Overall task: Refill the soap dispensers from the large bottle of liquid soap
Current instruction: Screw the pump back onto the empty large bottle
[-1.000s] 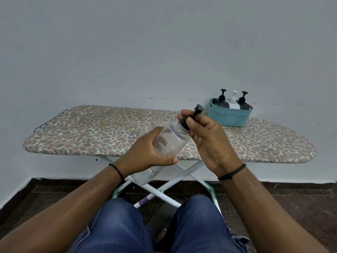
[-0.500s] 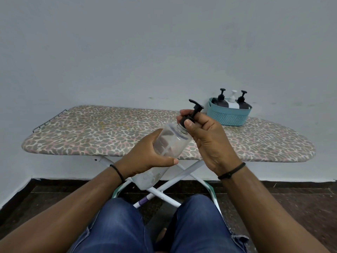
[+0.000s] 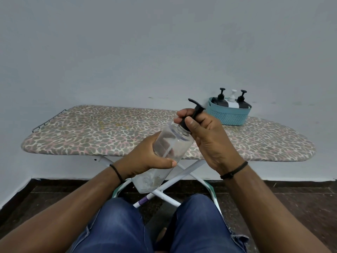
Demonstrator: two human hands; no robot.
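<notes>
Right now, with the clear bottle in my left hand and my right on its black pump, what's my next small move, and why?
Probably keep twisting the black pump collar with your right hand until it lifts free. The pump sits on the clear dispenser bottle, which your left hand grips tilted, so nothing can be poured in yet.

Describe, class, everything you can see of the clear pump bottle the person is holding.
The clear pump bottle looks like transparent plastic and nearly empty, with whitish residue near its base. It tilts, base toward the person's lap, neck up and to the right. The left hand grips its body; the right hand pinches the black collar of the black pump, whose spout points left. It is held in the air before the ironing board.
</notes>
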